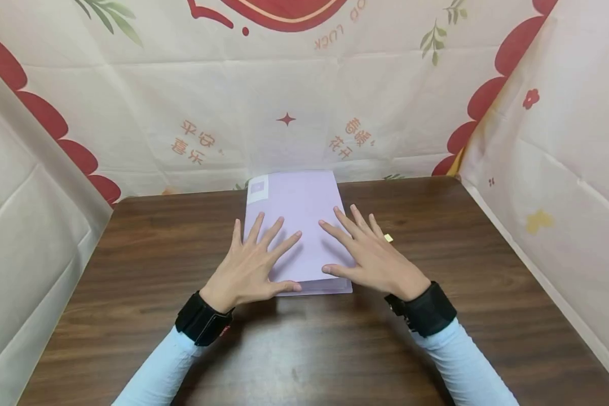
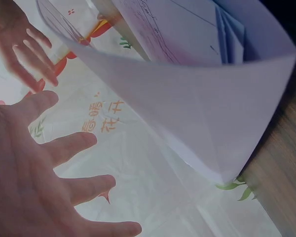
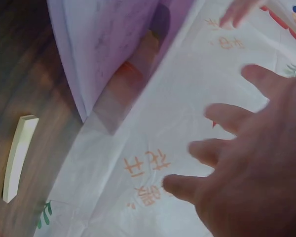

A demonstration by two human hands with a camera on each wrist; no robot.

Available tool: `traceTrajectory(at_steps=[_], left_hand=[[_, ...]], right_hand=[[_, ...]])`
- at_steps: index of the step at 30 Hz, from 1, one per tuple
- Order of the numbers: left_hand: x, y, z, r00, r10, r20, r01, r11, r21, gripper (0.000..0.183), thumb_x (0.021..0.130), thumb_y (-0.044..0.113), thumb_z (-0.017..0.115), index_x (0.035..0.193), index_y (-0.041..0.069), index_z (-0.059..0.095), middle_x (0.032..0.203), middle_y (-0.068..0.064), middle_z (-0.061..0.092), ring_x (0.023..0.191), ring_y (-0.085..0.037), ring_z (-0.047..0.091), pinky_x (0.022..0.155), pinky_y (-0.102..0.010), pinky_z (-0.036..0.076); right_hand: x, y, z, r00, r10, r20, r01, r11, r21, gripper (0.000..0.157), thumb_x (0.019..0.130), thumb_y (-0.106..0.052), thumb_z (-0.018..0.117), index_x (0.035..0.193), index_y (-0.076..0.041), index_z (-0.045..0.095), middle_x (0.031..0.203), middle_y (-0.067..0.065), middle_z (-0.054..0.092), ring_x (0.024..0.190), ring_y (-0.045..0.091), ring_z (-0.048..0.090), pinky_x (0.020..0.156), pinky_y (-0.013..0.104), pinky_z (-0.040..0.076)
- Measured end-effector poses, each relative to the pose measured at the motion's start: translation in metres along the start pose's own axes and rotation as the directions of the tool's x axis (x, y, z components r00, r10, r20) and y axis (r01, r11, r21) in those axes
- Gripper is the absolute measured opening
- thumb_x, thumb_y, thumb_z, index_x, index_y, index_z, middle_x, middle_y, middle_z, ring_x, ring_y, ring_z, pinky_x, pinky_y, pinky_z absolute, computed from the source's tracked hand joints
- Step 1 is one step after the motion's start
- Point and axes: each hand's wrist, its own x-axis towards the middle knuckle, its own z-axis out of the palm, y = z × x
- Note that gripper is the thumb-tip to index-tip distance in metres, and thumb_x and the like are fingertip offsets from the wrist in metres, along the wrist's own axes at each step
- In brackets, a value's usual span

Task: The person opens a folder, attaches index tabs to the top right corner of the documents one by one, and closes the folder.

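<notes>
A lilac folder (image 1: pixel 304 225) lies on the table with its cover down and a white label (image 1: pixel 257 189) at its upper left corner. My left hand (image 1: pixel 248 270) spreads its fingers over the folder's left side, thumb near the lower edge. Over the right side hovers my right hand (image 1: pixel 378 262), its fingers also spread. Neither hand grips anything. In the left wrist view the folder's cover (image 2: pixel 187 108) bows, with papers (image 2: pixel 172 29) showing inside. Printed sheets (image 3: pixel 101 44) also show between the covers in the right wrist view.
A small pale yellow block (image 3: pixel 19 158) lies on the brown wooden table (image 1: pixel 182 237) right of the folder, partly hidden by my right hand in the head view. A white printed cloth (image 1: pixel 182 96) hangs behind the table's far edge and along both sides.
</notes>
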Motion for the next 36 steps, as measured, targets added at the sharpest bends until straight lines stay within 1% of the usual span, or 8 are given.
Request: traceTrajectory(at_steps=[6,9,14,18,22,25,29,36], left_hand=[[-0.004,0.0,0.001,1.0,0.011,-0.004,-0.011,1.0,-0.021,0.099,0.081,0.09,0.05,0.163,0.04,0.026,0.171,-0.009,0.029,0.158,-0.047,0.018,0.117,-0.08,0.017],[-0.005,0.001,0.003,1.0,0.02,-0.015,-0.02,0.999,-0.037,0.101,0.08,0.09,0.052,0.163,0.038,0.03,0.169,-0.011,0.033,0.157,-0.046,0.023,0.117,-0.078,0.021],[-0.003,0.004,0.008,0.998,0.038,-0.046,-0.039,0.999,-0.036,0.101,0.079,0.089,0.055,0.162,0.034,0.034,0.166,-0.011,0.039,0.153,-0.044,0.033,0.116,-0.074,0.029],[0.001,0.007,0.013,0.996,0.06,-0.058,-0.061,0.998,-0.012,0.098,0.081,0.083,0.061,0.161,0.032,0.037,0.162,-0.011,0.044,0.149,-0.042,0.041,0.114,-0.071,0.035],[0.003,0.008,0.018,0.994,0.084,-0.066,-0.083,0.996,0.019,0.091,0.083,0.07,0.068,0.159,0.028,0.04,0.158,-0.012,0.048,0.142,-0.04,0.047,0.106,-0.066,0.045],[0.004,0.009,0.02,0.994,0.083,-0.076,-0.08,0.996,0.042,0.083,0.086,0.058,0.071,0.157,0.026,0.042,0.155,-0.012,0.049,0.139,-0.039,0.05,0.097,-0.061,0.051],[0.004,0.011,0.021,0.995,0.058,-0.08,-0.055,0.998,0.044,0.076,0.091,0.051,0.063,0.159,0.024,0.041,0.157,-0.013,0.046,0.138,-0.038,0.05,0.091,-0.059,0.053],[0.003,0.016,0.019,0.995,-0.011,-0.096,0.007,0.999,-0.046,0.079,0.095,0.05,0.049,0.165,0.023,0.025,0.165,-0.016,0.036,0.142,-0.041,0.046,0.097,-0.061,0.05]], right_hand=[[-0.002,0.002,-0.001,1.0,0.011,0.005,-0.012,0.999,0.044,0.079,0.095,-0.069,0.057,0.163,-0.038,0.029,0.174,0.006,0.02,0.162,0.038,0.009,0.125,0.07,0.01],[0.001,0.014,-0.006,0.999,0.029,-0.016,-0.028,0.998,0.062,0.068,0.1,-0.062,0.054,0.159,-0.028,0.041,0.169,0.011,0.032,0.158,0.038,0.027,0.123,0.068,0.023],[0.003,0.047,-0.016,0.98,0.138,-0.143,-0.132,0.99,0.048,0.041,0.106,-0.037,0.057,0.138,-0.011,0.063,0.141,0.015,0.062,0.124,0.034,0.062,0.1,0.059,0.052],[0.0,0.064,-0.02,0.964,0.208,-0.166,-0.206,0.978,0.03,0.026,0.103,-0.023,0.062,0.119,-0.006,0.072,0.117,0.013,0.071,0.098,0.03,0.069,0.082,0.052,0.057],[0.0,0.066,-0.017,0.97,0.224,-0.092,-0.224,0.975,0.015,0.021,0.101,-0.021,0.062,0.11,-0.006,0.075,0.103,0.01,0.073,0.09,0.026,0.068,0.077,0.047,0.057],[0.002,0.064,-0.011,0.976,0.217,-0.009,-0.216,0.976,0.026,0.021,0.101,-0.021,0.063,0.109,-0.006,0.075,0.1,0.009,0.074,0.09,0.024,0.067,0.079,0.046,0.057],[0.004,0.062,0.0,0.984,0.161,0.074,-0.167,0.983,0.08,0.021,0.1,-0.017,0.064,0.11,-0.004,0.077,0.109,0.011,0.074,0.099,0.026,0.069,0.087,0.048,0.057],[0.007,0.049,0.019,0.997,-0.024,0.079,0.01,0.984,0.177,0.035,0.097,-0.007,0.065,0.132,-0.009,0.07,0.126,0.012,0.07,0.108,0.024,0.066,0.092,0.046,0.057]])
